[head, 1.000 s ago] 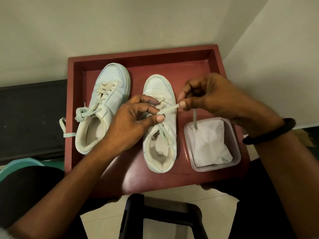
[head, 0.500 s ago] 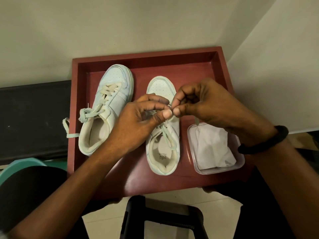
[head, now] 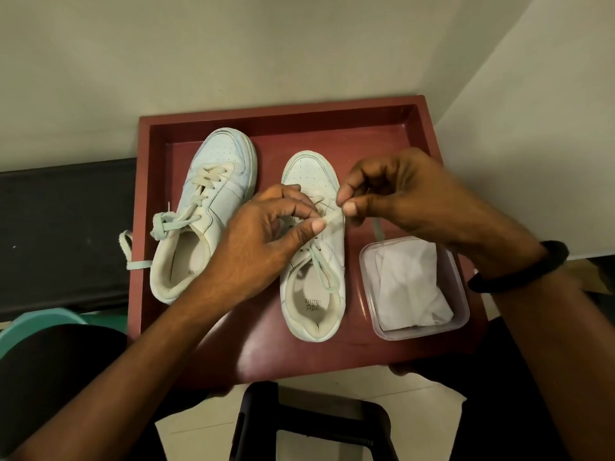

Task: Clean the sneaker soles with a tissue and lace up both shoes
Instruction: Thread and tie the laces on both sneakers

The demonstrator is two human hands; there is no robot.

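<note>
Two white sneakers stand upright in a dark red tray (head: 266,119). The left sneaker (head: 206,207) is laced, its lace knotted with loose ends hanging over the tray's left rim. Over the right sneaker (head: 311,261), my left hand (head: 266,237) pinches its pale lace (head: 332,217) between thumb and fingers. My right hand (head: 399,194) pinches the same lace a little to the right; a lace end dangles below it. My hands hide the middle eyelets. Another strand lies across the shoe's opening.
A clear plastic container (head: 462,314) with white tissue (head: 409,287) sits in the tray's right side, just right of the right sneaker. A black bench (head: 63,234) lies left of the tray, a teal object (head: 30,327) below it. A black stand (head: 312,424) is under the tray's near edge.
A second ago a short span of lace was stretched between my hands. The hands then came together over the right sneaker and stay close, pinching the lace near its eyelets.
</note>
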